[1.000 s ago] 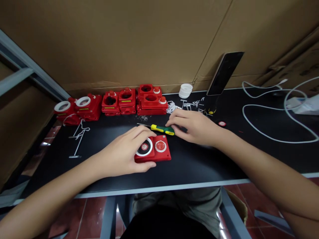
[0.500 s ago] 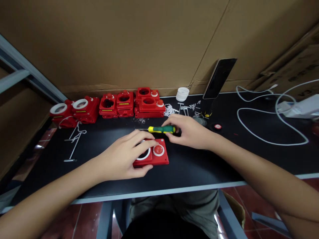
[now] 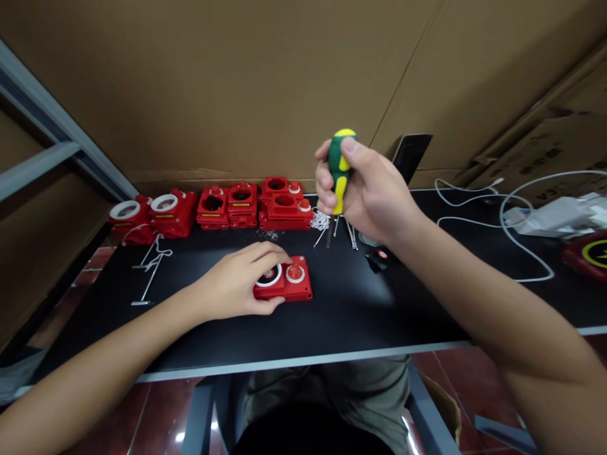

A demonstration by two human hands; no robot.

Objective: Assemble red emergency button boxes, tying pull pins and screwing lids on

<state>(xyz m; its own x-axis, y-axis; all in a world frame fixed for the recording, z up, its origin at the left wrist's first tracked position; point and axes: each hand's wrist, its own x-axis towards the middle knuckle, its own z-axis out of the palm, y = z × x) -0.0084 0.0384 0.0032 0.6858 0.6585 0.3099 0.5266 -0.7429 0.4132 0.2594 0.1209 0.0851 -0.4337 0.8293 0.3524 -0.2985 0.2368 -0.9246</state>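
Note:
My left hand (image 3: 244, 278) grips a red housing cover (image 3: 301, 291) from its left side, thumb along the near edge and fingers over the top. The cover lies on the black table, with a white-ringed round window (image 3: 269, 275) and a red button (image 3: 294, 272) in a white collar. Raised above the table, my right hand (image 3: 367, 180) is closed round the green and yellow handle of a screwdriver (image 3: 338, 170). Its shaft points downward, and the tip is hard to make out against the dark table.
Several red housings (image 3: 284, 212) line the back of the black table (image 3: 360, 322). Metal T-shaped pieces (image 3: 150, 281) lie at the left, white cord (image 3: 320, 220) behind the cover. A phone (image 3: 411, 157) leans on the cardboard wall; a white cable (image 3: 526, 246) loops at right.
My right hand has lifted the screwdriver up from beside the cover and turned it from lying level to upright, tip down. My left hand still holds the cover.

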